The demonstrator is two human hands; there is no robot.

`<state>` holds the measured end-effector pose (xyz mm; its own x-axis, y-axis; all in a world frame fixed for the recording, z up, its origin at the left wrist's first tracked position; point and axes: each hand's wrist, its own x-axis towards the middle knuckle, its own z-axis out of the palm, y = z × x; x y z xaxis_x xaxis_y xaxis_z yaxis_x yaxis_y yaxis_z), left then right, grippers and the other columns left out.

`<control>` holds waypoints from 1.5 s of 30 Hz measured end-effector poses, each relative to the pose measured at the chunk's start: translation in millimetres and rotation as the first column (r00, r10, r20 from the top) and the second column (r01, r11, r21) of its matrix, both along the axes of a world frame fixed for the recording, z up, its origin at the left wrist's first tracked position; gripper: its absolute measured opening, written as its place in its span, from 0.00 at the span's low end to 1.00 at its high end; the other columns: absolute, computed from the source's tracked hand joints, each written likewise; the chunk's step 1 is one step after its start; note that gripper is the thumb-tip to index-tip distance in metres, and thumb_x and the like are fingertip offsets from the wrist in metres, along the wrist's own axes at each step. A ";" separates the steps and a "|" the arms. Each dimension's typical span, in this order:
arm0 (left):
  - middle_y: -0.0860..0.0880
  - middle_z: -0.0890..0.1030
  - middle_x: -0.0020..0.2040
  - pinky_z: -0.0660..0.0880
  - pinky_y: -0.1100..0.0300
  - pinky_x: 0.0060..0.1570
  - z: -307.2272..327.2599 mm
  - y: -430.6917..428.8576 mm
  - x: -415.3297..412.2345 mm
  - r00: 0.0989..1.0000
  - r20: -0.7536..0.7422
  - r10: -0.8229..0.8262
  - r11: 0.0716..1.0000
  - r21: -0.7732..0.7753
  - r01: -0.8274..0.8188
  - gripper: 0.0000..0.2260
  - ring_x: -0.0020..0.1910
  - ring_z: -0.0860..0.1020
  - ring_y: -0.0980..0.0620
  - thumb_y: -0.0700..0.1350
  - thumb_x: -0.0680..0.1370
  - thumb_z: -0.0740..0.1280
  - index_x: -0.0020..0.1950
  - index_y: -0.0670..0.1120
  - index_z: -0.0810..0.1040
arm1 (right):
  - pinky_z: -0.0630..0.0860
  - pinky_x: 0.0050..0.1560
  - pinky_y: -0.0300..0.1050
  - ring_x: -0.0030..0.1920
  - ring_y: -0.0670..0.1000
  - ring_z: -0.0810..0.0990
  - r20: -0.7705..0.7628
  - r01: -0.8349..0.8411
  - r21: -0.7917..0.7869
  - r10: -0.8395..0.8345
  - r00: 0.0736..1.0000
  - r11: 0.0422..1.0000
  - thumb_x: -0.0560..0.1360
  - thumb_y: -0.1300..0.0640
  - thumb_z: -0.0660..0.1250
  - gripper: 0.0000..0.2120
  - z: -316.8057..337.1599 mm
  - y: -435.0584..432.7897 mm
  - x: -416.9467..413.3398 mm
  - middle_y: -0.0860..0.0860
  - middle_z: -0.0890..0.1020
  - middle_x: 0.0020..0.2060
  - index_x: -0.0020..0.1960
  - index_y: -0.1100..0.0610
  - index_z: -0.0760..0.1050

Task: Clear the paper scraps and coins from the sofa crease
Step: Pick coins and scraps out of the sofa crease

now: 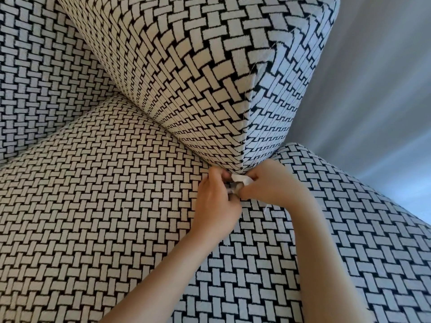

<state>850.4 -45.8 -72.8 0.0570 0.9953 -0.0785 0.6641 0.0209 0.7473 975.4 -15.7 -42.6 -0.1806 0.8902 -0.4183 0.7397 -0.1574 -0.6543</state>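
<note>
just right of the middle of the frame, both hands meet at the sofa crease (pixel 186 144), where the back cushion (pixel 186 66) sits on the seat cushion (pixel 105 194). the right hand (pixel 268 183) pinches a white paper scrap (pixel 242 179). the left hand (pixel 217 197) curls its fingers round small paper bits (pixel 229 190) just below.

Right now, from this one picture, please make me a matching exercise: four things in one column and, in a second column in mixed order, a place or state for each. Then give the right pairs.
Column one
1 paper scrap
2 right hand
3 back cushion
4 seat cushion

Column two
a lies flat, nearest the camera
b white, held at the cushion corner
c pinches something white
d stands upright behind the seat

Pairs: 1-b, 2-c, 3-d, 4-a
</note>
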 end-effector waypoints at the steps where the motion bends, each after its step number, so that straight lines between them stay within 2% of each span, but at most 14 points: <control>1: 0.51 0.71 0.52 0.67 0.62 0.45 0.8 -0.6 2.2 1.000 0.029 0.009 1.000 -0.022 -0.008 0.13 0.54 0.72 0.51 0.40 0.75 0.64 0.52 0.51 0.61 | 0.66 0.28 0.39 0.26 0.47 0.68 0.015 0.010 0.013 -0.010 1.000 1.000 0.69 0.53 0.69 0.07 -0.3 0.2 -0.6 0.49 0.72 0.24 0.34 0.55 0.79; 5: 0.51 0.73 0.56 0.69 0.58 0.54 0.9 -5.7 8.9 0.989 0.146 0.025 0.997 -0.082 -0.013 0.15 0.59 0.71 0.51 0.44 0.72 0.66 0.53 0.51 0.62 | 0.75 0.40 0.43 0.39 0.50 0.78 0.128 0.040 0.035 -0.045 0.991 0.999 0.66 0.48 0.72 0.15 0.8 0.2 7.8 0.53 0.82 0.39 0.48 0.55 0.80; 7: 0.53 0.73 0.56 0.70 0.57 0.56 1.3 -11.7 11.4 0.977 0.207 0.046 0.996 -0.082 -0.029 0.16 0.60 0.72 0.52 0.48 0.69 0.65 0.53 0.52 0.62 | 0.76 0.45 0.46 0.45 0.51 0.77 0.219 0.060 0.072 -0.074 0.973 0.996 0.64 0.45 0.73 0.20 1.0 -1.6 9.2 0.51 0.81 0.44 0.50 0.56 0.77; 9: 0.55 0.74 0.56 0.71 0.57 0.56 0.6 -17.1 13.9 0.975 0.212 0.063 0.997 -0.062 -0.051 0.18 0.60 0.72 0.54 0.50 0.68 0.63 0.54 0.55 0.61 | 0.73 0.43 0.44 0.44 0.51 0.75 0.286 0.022 0.069 -0.041 0.957 0.997 0.63 0.44 0.74 0.22 2.5 -3.3 10.7 0.50 0.78 0.44 0.49 0.56 0.73; 13: 0.54 0.74 0.56 0.75 0.57 0.50 3.6 -19.6 14.6 0.981 0.169 0.095 0.995 -0.017 -0.094 0.16 0.55 0.75 0.54 0.55 0.70 0.61 0.52 0.60 0.57 | 0.69 0.43 0.41 0.44 0.46 0.72 0.178 -0.062 -0.069 0.073 0.981 0.996 0.61 0.44 0.76 0.26 13.7 -6.2 29.0 0.42 0.73 0.42 0.54 0.49 0.71; 17: 0.58 0.72 0.43 0.74 0.62 0.44 2.0 -17.7 14.1 0.998 -0.065 -0.001 0.971 0.239 0.016 0.17 0.42 0.72 0.60 0.60 0.70 0.57 0.52 0.51 0.61 | 0.69 0.61 0.46 0.59 0.49 0.74 0.154 -0.070 -0.055 0.078 0.985 0.996 0.72 0.46 0.67 0.23 19.4 -7.2 33.0 0.45 0.74 0.64 0.66 0.46 0.70; 20: 0.55 0.75 0.38 0.73 0.65 0.36 -1.5 -15.9 19.0 0.981 -0.193 0.022 0.937 0.347 0.048 0.18 0.34 0.70 0.58 0.56 0.72 0.58 0.52 0.43 0.66 | 0.74 0.55 0.45 0.51 0.51 0.78 0.242 -0.217 -0.095 0.234 0.942 0.972 0.78 0.56 0.57 0.14 12.5 -4.7 19.8 0.53 0.80 0.54 0.60 0.56 0.74; 23: 0.52 0.77 0.40 0.71 0.67 0.33 -6.5 -18.1 20.7 0.969 -0.246 0.019 0.941 0.333 0.066 0.18 0.37 0.73 0.55 0.54 0.74 0.58 0.57 0.43 0.66 | 0.76 0.52 0.47 0.50 0.53 0.78 0.223 -0.206 -0.114 0.227 0.948 0.972 0.76 0.57 0.57 0.11 8.0 -2.3 17.8 0.53 0.81 0.49 0.55 0.57 0.74; 26: 0.48 0.79 0.47 0.77 0.62 0.41 -14.0 -23.3 20.1 0.948 -0.317 -0.027 0.919 0.366 0.149 0.20 0.45 0.77 0.52 0.55 0.72 0.58 0.59 0.45 0.63 | 0.75 0.47 0.45 0.47 0.53 0.79 0.153 -0.232 -0.118 0.248 0.956 0.966 0.75 0.58 0.60 0.09 9.2 -2.1 18.9 0.53 0.81 0.46 0.52 0.57 0.75; 29: 0.48 0.77 0.55 0.73 0.65 0.52 -13.1 -25.1 18.3 0.960 -0.267 -0.090 0.928 0.327 0.178 0.24 0.54 0.73 0.52 0.59 0.71 0.59 0.62 0.48 0.60 | 0.69 0.35 0.38 0.33 0.46 0.73 0.043 -0.223 -0.125 0.230 0.972 0.967 0.74 0.58 0.62 0.04 7.7 -1.8 20.1 0.49 0.78 0.36 0.43 0.54 0.75; 33: 0.49 0.72 0.58 0.72 0.66 0.52 -10.3 -23.4 16.5 0.980 -0.145 -0.139 0.950 0.261 0.173 0.28 0.54 0.72 0.54 0.58 0.69 0.65 0.64 0.54 0.57 | 0.69 0.36 0.36 0.31 0.46 0.71 -0.026 -0.275 -0.143 0.274 0.961 0.951 0.76 0.55 0.63 0.10 11.5 -1.4 23.7 0.54 0.79 0.34 0.44 0.60 0.78; 37: 0.48 0.70 0.57 0.75 0.63 0.51 -13.2 -20.4 13.3 0.973 -0.167 -0.158 0.939 0.281 0.201 0.24 0.51 0.74 0.53 0.49 0.69 0.72 0.62 0.48 0.68 | 0.65 0.34 0.39 0.28 0.46 0.64 -0.096 -0.365 -0.142 0.354 0.930 0.920 0.74 0.54 0.66 0.17 12.0 -5.0 16.5 0.53 0.70 0.29 0.45 0.70 0.76; 42: 0.47 0.76 0.52 0.70 0.63 0.54 -12.1 -12.6 13.2 0.949 -0.233 -0.212 0.911 0.305 0.278 0.15 0.53 0.74 0.50 0.43 0.73 0.65 0.60 0.44 0.75 | 0.62 0.30 0.30 0.19 0.39 0.67 -0.100 -0.248 -0.108 0.238 0.966 0.963 0.72 0.49 0.68 0.07 26.8 -7.1 39.5 0.39 0.70 0.16 0.45 0.51 0.82; 45: 0.50 0.76 0.49 0.70 0.72 0.47 -10.1 -5.7 7.5 0.977 -0.096 -0.190 0.936 0.281 0.210 0.10 0.48 0.74 0.56 0.41 0.74 0.61 0.54 0.44 0.77 | 0.58 0.31 0.32 0.20 0.31 0.69 -0.165 -0.019 -0.032 0.014 0.986 0.999 0.72 0.53 0.70 0.03 25.7 -6.3 51.9 0.34 0.74 0.20 0.45 0.48 0.81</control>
<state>857.9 -51.5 -82.9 0.2616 0.9444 0.1994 0.6804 -0.3270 0.6558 1027.4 -22.0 -16.9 -0.2640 0.8724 -0.4114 0.6249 -0.1702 -0.7619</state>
